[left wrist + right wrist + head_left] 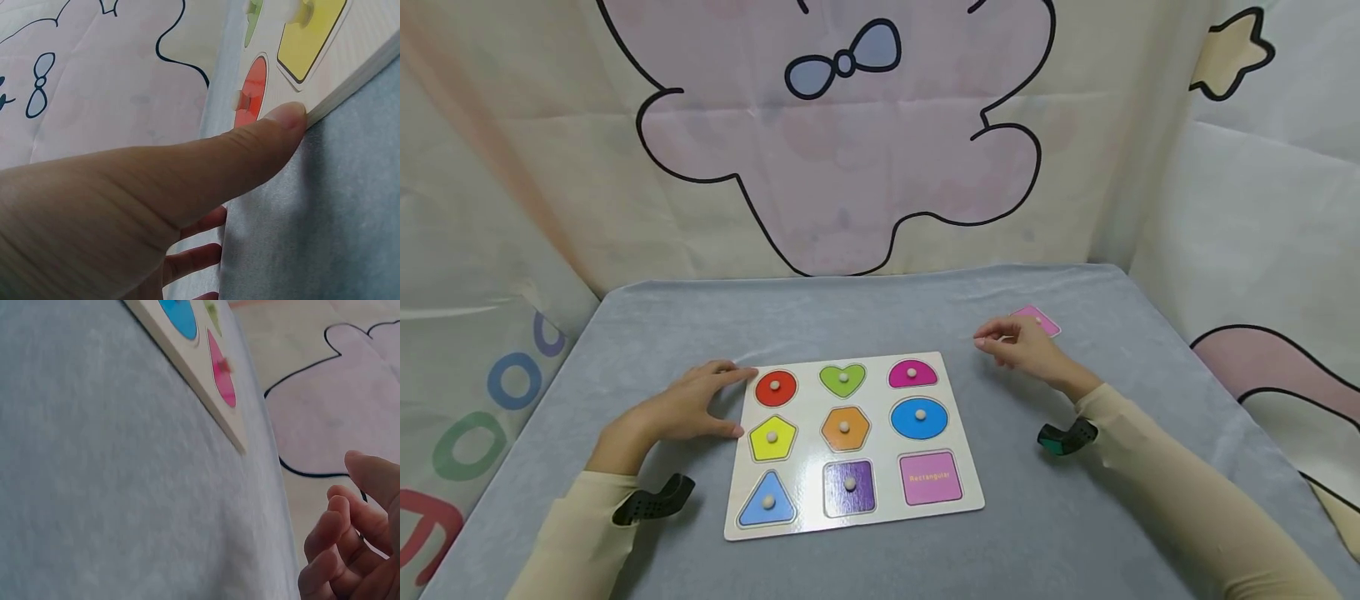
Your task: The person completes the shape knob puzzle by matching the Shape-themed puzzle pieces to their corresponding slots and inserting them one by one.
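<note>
A white wooden knob puzzle board lies on the table. My left hand rests at its left side, the thumb touching the edge and the index fingertip at the upper left corner. Beyond the board's right side, my right hand hovers over the cloth with loosely curled fingers and nothing between them. Just behind it lies a pink rectangle piece, partly hidden by the hand. The board's pink recess, printed "Rectangular", holds no piece.
Seated in the board are a red circle, green heart, magenta half circle, yellow pentagon, orange hexagon, blue oval, blue triangle and purple square. Grey-blue cloth covers the table.
</note>
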Available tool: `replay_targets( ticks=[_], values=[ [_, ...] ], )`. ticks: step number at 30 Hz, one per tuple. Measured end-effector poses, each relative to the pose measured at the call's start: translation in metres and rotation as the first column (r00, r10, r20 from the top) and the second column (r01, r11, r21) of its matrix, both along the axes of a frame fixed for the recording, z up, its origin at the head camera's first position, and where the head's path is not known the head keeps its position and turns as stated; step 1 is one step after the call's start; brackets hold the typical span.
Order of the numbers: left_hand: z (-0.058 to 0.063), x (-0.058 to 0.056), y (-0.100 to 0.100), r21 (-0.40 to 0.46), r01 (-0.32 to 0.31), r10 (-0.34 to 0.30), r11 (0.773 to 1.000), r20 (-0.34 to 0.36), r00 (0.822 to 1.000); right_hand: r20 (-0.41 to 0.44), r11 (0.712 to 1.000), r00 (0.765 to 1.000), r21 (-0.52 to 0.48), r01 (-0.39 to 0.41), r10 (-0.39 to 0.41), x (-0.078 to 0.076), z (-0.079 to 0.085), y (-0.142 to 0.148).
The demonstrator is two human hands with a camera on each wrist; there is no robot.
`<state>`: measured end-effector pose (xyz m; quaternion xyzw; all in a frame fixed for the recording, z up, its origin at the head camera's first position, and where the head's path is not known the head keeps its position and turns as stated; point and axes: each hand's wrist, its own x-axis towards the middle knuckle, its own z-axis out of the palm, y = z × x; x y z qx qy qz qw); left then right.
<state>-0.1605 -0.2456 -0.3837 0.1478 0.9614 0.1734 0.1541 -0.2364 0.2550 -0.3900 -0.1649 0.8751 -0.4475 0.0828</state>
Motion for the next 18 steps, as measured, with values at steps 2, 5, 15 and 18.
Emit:
replay_targets(
  ticks=[2, 5, 15, 18],
  values=[
    [0.000, 0.000, -0.001, 0.000, 0.002, -0.002, 1.000, -0.001, 1.000, 0.000, 1.000, 1.000, 0.011, 0.015, -0.015, -0.004, -0.001, 0.006],
    [0.001, 0.000, 0.000, -0.001, 0.006, -0.006, 1.000, -0.004, 1.000, 0.000, 0.998, 0.998, 0.031, 0.055, -0.055, -0.009, -0.002, 0.017],
    [0.001, 0.001, -0.001, -0.005, 0.011, -0.011, 1.000, 0.001, 1.000, -0.053, 0.986, 0.985, -0.031, 0.161, -0.162, -0.023, -0.004, 0.047],
    [0.001, 0.001, -0.001, -0.003, 0.017, -0.017, 1.000, -0.003, 1.000, -0.042, 0.981, 0.980, -0.023, 0.193, -0.193, -0.026, -0.005, 0.057]
  ],
)
